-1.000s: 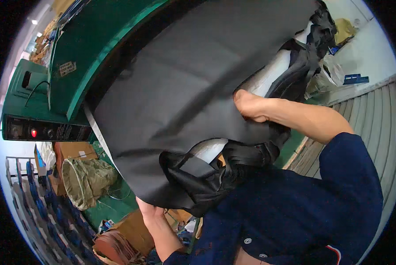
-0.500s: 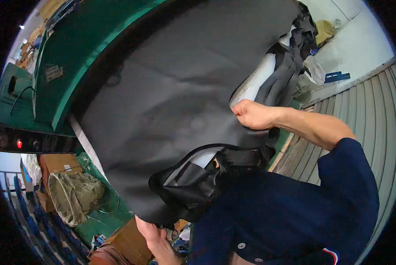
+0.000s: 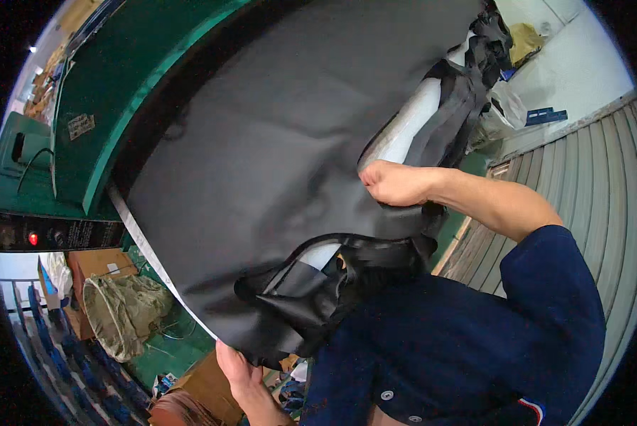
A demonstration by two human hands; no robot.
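A large black leather-like sheet [image 3: 261,156] spreads under a green machine. Along its right side the material has big cut-outs and crumples into loose strips. My right hand [image 3: 393,182] is a closed fist gripping the sheet at the lower end of a long cut-out, where a white surface [image 3: 403,128] shows through. At the sheet's near left corner, my left hand [image 3: 236,370] pinches the edge beside a white strip [image 3: 144,241]. Its fingers are partly hidden under the material. Close to my body lies a second cut-out with bunched black scraps [image 3: 304,295].
The green machine beam [image 3: 133,106] arches over the sheet's far left side, above a panel with a red light [image 3: 33,238]. Cardboard boxes [image 3: 208,387] and an olive cloth sack [image 3: 123,312] stand at lower left. A ribbed grey shutter [image 3: 574,206] borders the right.
My right hand has drawn slightly left with the sheet's edge in its grip. More of the white strip shows along the left edge, down to my left hand.
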